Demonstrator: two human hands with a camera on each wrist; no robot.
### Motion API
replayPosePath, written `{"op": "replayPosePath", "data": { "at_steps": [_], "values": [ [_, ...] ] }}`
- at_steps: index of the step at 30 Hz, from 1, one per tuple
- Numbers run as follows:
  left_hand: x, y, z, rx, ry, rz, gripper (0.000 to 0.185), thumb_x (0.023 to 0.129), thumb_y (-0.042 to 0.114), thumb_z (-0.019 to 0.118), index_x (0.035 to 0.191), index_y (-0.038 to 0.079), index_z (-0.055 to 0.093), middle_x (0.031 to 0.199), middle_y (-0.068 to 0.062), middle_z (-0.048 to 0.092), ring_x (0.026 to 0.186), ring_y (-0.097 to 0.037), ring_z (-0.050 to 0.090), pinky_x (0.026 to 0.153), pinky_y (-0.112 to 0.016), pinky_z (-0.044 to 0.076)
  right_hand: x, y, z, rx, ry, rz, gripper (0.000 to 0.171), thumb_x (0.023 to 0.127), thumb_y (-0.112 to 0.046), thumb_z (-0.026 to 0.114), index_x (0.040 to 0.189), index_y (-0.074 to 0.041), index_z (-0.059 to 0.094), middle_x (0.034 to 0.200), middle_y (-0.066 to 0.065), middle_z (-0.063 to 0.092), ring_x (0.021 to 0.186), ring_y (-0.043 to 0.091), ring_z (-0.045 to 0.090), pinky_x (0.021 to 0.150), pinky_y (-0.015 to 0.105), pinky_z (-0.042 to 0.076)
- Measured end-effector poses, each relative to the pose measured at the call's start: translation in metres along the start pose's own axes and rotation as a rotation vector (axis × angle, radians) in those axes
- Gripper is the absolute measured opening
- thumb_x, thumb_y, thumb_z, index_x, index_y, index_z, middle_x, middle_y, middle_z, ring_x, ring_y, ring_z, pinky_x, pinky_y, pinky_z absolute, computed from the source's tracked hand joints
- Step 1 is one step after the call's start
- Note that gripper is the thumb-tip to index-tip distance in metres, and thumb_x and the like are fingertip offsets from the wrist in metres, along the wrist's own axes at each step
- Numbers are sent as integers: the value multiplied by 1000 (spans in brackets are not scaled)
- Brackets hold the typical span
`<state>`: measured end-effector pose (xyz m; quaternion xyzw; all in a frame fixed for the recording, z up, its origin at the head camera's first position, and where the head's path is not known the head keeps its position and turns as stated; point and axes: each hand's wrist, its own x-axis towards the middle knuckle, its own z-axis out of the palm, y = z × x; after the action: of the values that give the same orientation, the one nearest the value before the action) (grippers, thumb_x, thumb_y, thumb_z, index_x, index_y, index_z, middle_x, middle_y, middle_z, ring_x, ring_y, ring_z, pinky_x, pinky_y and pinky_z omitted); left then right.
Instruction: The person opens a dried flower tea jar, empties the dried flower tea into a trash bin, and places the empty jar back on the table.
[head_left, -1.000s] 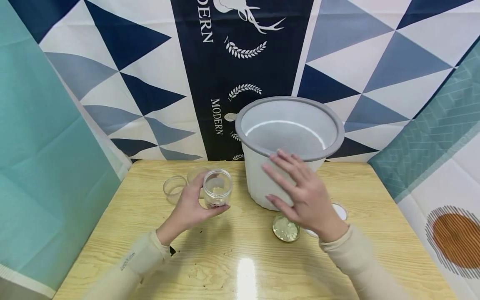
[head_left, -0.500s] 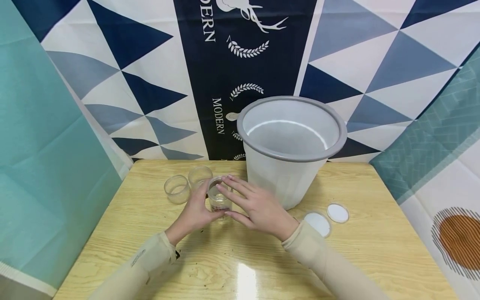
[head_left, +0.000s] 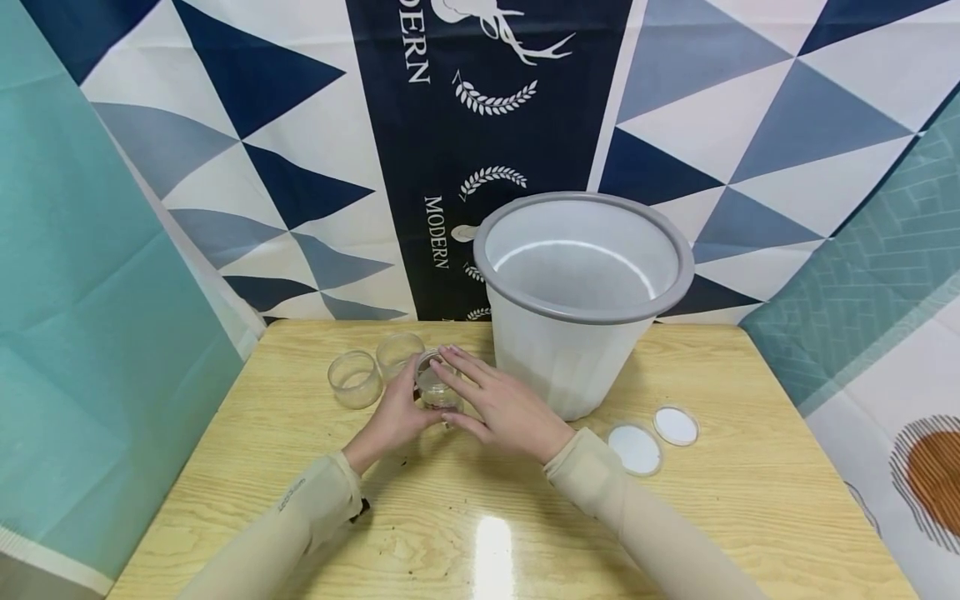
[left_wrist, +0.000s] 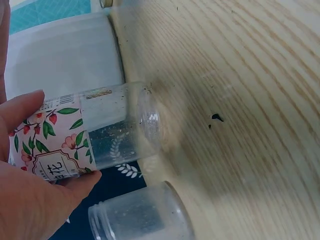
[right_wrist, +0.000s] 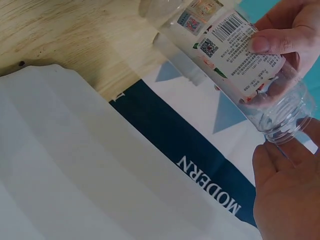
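- Staged recording booth, not a lived-in room: small light-wood laminate table (head_left: 750, 517) boxed in by hung cloths.
- Behind table: navy, grey and white triangle-patterned backdrop cloth (head_left: 285, 125) with "MODERN" lettering and a stag emblem.
- Left of table: plain teal sheet (head_left: 82, 333).
- Right of table: teal tile-print cloth (head_left: 862, 283).
- On table, at back: large white plastic bucket with grey rim (head_left: 581, 333).

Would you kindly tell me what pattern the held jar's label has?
The jar's label is pink with green leaves and red flowers, clearest in the left wrist view.
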<state>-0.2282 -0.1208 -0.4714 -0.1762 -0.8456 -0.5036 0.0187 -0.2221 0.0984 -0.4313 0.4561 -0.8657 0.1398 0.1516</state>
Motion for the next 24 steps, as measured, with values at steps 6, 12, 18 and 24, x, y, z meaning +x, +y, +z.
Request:
{"op": "replayPosePath", "data": {
  "at_steps": [6, 12, 18, 24],
  "values": [
    [1, -7, -1, -20, -17, -23, 85, 83, 6, 86, 152, 10, 37, 147, -18, 53, 136, -38, 54, 113, -55, 47, 4, 2, 6, -5, -42, 30, 70, 105, -41, 57, 163, -10, 32, 171, 12, 27, 158, 26, 28, 122, 42, 38],
    [5, -15, -2, -30, -27, -35, 89, 84, 7, 85, 156, 10, 33, 150, -18, 50, 138, -37, 52, 114, -56, 46, 11, 4, 8, 33, -70, 73, 73, 105, -41, 57, 164, -11, 27, 172, 10, 23, 159, 24, 24, 123, 44, 37],
    [5, -19, -2, 33, -28, -15, 93, 82, 10, 87, 154, 6, 29, 150, -24, 49, 138, -42, 51, 113, -56, 46, 13, 7, 9, 41, -86, 81, 77, 104, -42, 59, 165, -12, 24, 173, 9, 20, 160, 24, 22, 125, 44, 33],
    [3, -14, -2, 105, 6, 8, 109, 79, 18, 91, 159, 6, 18, 159, -24, 38, 145, -45, 43, 119, -56, 40, 11, 8, 9, 23, -77, 74, 79, 103, -45, 60, 166, -16, 22, 174, 10, 17, 159, 28, 24, 126, 46, 31]
  ]
}}
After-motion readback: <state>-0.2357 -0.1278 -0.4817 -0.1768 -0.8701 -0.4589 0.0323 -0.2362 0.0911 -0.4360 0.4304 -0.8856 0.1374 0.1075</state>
